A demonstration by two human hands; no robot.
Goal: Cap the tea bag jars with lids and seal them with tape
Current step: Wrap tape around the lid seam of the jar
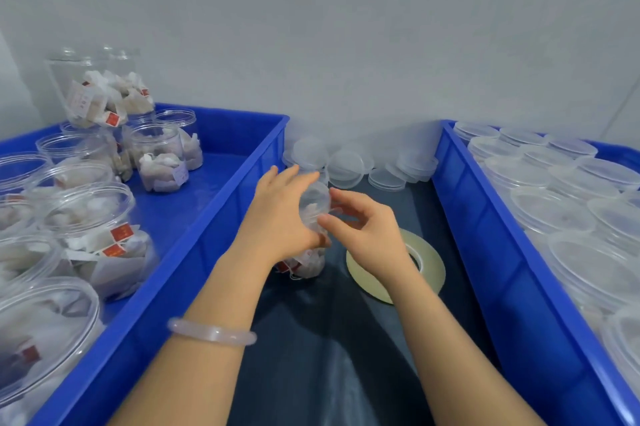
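A clear jar of tea bags (310, 263) stands on the dark table between two blue bins. A clear lid (313, 204) sits on top of it. My left hand (280, 214) wraps around the jar's upper part from the left. My right hand (360, 228) has its fingers curled at the lid's right edge; what it pinches is too blurred to tell. A roll of clear tape (398, 266) lies flat on the table under my right wrist.
The left blue bin (194, 252) holds several open jars of tea bags (162, 162). The right blue bin (485, 252) holds several capped jars (550, 211). Loose clear lids (346, 169) are piled by the wall behind the jar.
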